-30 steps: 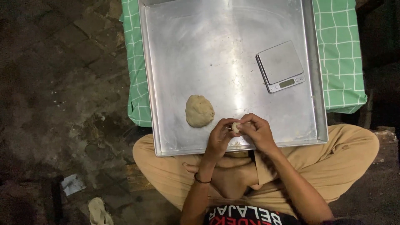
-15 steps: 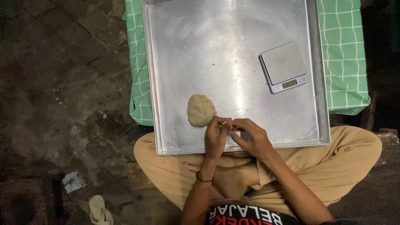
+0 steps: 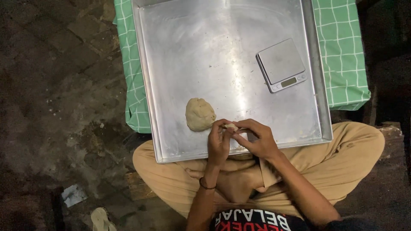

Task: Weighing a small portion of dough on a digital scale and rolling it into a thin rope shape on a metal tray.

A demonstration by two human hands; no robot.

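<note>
Your left hand [image 3: 219, 143] and right hand [image 3: 257, 139] grip pinching small dough piece [image 3: 231, 127]; dough lump [image 3: 200, 114] just left, on tray [image 3: 205, 51].

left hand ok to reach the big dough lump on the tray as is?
Probably yes. The left hand sits just right of the dough lump with only bare tray between. But its fingers, with the right hand, pinch a small dough piece, so they are occupied.
</note>
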